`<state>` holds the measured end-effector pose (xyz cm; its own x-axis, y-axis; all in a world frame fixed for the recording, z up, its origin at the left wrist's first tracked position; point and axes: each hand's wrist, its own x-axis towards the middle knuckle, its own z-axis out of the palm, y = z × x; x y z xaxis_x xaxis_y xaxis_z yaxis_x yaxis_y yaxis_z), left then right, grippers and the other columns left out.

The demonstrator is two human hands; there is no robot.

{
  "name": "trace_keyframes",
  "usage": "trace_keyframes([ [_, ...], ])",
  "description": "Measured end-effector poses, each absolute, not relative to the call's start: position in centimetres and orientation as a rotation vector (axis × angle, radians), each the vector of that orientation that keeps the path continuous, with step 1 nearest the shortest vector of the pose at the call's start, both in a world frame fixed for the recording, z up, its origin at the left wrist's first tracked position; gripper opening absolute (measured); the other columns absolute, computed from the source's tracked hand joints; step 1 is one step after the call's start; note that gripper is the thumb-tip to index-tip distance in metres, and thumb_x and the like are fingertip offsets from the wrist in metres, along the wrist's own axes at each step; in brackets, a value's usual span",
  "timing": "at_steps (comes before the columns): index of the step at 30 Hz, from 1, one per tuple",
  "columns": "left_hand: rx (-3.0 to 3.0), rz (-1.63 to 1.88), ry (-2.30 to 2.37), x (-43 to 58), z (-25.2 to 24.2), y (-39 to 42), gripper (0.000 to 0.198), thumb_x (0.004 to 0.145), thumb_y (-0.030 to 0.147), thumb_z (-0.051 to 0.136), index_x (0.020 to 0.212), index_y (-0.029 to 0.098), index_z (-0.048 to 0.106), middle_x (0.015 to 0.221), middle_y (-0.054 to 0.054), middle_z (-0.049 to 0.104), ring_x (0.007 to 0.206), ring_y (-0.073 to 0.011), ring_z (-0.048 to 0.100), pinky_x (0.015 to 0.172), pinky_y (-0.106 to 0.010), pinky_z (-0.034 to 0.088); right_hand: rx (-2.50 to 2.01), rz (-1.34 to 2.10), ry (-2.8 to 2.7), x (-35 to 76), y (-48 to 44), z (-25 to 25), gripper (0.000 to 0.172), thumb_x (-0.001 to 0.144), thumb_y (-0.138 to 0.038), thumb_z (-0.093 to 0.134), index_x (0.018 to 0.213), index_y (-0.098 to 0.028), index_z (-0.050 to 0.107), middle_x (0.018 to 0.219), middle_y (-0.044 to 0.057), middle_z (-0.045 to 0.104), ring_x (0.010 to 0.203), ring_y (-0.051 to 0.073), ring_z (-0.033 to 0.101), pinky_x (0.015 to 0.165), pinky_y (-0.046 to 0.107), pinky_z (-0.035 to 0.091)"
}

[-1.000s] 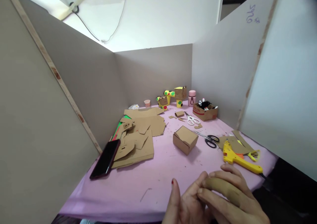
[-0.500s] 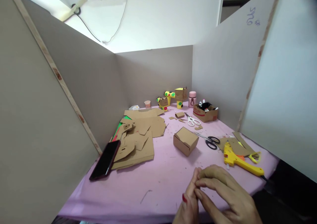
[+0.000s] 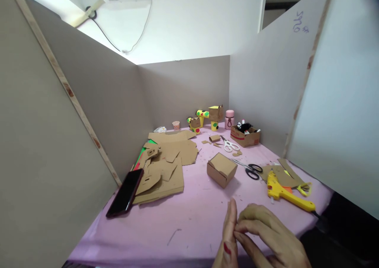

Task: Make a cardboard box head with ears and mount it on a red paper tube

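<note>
Touching left hand (image 3: 229, 233), right hand (image 3: 272, 236) curls; panel (image 3: 263, 78) inscribed.

Reading the small cardboard box (image 3: 221, 170) on the pink-covered bench (image 3: 189, 224) as a clock's centre, the left hand (image 3: 227, 236) is upright at six o'clock and the right hand (image 3: 269, 232) at five, its fingertips close against the left; whether anything lies between them cannot be made out. A yellow glue gun (image 3: 276, 189) lies between three and four, black-handled scissors (image 3: 248, 167) at three, and white-handled scissors (image 3: 227, 142) at one, with an open carton (image 3: 242, 137) farther out. Cardboard sheets (image 3: 177, 151) spread from nine to ten, a phone (image 3: 126, 193) lies between eight and nine, and a pink bottle (image 3: 229, 121) stands at twelve.
</note>
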<state>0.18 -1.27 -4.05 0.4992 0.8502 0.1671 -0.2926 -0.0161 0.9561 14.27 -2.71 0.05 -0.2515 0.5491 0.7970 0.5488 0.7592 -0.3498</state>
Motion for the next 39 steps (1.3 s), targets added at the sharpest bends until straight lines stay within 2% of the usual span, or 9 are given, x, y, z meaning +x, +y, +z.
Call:
trace_keyframes([
  [4,1.303,0.983,0.553,0.3,-4.7,-0.9,0.072,0.081,0.062,0.045,0.141,0.026,0.030,0.152,0.000,0.024,0.141,-0.0279,0.004,0.114,-0.041,0.004,-0.873,0.106,-1.885,13.8,-2.5,-0.4,0.015,0.083,-0.007,0.055,0.090,-0.021,0.055,0.082,0.004,0.063,0.077,0.015,0.062,0.067,0.023,0.052],
  [9,1.215,0.958,0.440,0.0,-5.0,-1.1,0.076,0.080,0.068,0.039,0.142,0.025,0.027,0.152,0.001,0.021,0.141,-0.0262,0.000,0.114,-0.041,0.004,-0.983,0.270,-1.751,13.4,-2.4,-1.1,0.008,0.088,-0.019,0.050,0.082,-0.024,0.053,0.079,0.000,0.059,0.075,0.014,0.061,0.067,0.021,0.051],
  [13,0.994,0.990,0.265,0.2,-4.4,-1.1,0.077,0.077,0.073,0.034,0.137,0.024,0.037,0.150,0.001,0.027,0.141,-0.0242,0.001,0.114,-0.039,-0.002,-1.026,0.334,-1.687,13.6,-2.6,-1.2,0.009,0.089,-0.021,0.049,0.083,-0.024,0.055,0.081,0.000,0.059,0.075,0.014,0.062,0.068,0.019,0.052],
  [16,0.866,0.960,0.233,0.2,-3.9,-1.2,0.074,0.075,0.072,0.041,0.133,0.025,0.044,0.147,0.000,0.035,0.141,-0.0256,0.004,0.114,-0.041,-0.004,-0.969,0.257,-1.717,13.7,-2.6,-1.1,0.009,0.087,-0.019,0.053,0.090,-0.024,0.059,0.085,0.001,0.064,0.080,0.014,0.064,0.069,0.019,0.053],
  [18,0.869,0.950,0.255,0.0,-3.8,-1.2,0.075,0.075,0.071,0.044,0.132,0.023,0.045,0.146,-0.003,0.036,0.140,-0.0272,0.008,0.114,-0.042,-0.002,-0.932,0.192,-1.742,13.8,-2.5,-1.1,0.011,0.083,-0.017,0.058,0.091,-0.024,0.061,0.084,0.002,0.066,0.079,0.015,0.065,0.068,0.020,0.054],
  [23,1.111,0.959,0.428,-0.3,-4.9,-1.0,0.084,0.073,0.078,0.033,0.136,0.024,0.041,0.145,-0.004,0.038,0.138,-0.0280,0.020,0.114,-0.041,0.011,-0.892,0.123,-1.796,14.0,-2.4,-0.8,0.014,0.080,-0.009,0.060,0.088,-0.021,0.062,0.079,0.004,0.067,0.074,0.016,0.066,0.065,0.021,0.055],
  [28,1.226,0.992,0.519,0.4,-5.6,-0.4,0.074,0.078,0.063,0.049,0.138,0.022,0.038,0.151,0.000,0.024,0.141,-0.0219,0.008,0.114,-0.033,0.002,-0.903,0.188,-1.856,14.1,-2.4,-0.2,0.014,0.081,-0.008,0.057,0.086,-0.021,0.059,0.078,0.003,0.066,0.075,0.015,0.065,0.065,0.021,0.054],
  [32,1.256,0.982,0.567,0.6,-4.8,-0.6,0.068,0.082,0.058,0.045,0.139,0.022,0.036,0.152,0.000,0.023,0.141,-0.0245,0.005,0.114,-0.036,0.004,-0.964,0.351,-1.912,14.3,-2.3,0.2,0.011,0.085,-0.013,0.052,0.083,-0.021,0.059,0.078,0.002,0.064,0.076,0.015,0.064,0.068,0.022,0.053],
  [39,1.279,0.907,0.515,-0.8,-3.6,-1.1,0.085,0.073,0.073,0.042,0.140,0.022,0.033,0.153,-0.001,0.018,0.140,-0.0274,0.001,0.114,-0.038,0.002,-1.018,0.464,-1.927,14.5,-2.2,0.1,0.010,0.087,-0.019,0.050,0.082,-0.021,0.058,0.078,0.001,0.062,0.076,0.015,0.063,0.070,0.021,0.052],
])
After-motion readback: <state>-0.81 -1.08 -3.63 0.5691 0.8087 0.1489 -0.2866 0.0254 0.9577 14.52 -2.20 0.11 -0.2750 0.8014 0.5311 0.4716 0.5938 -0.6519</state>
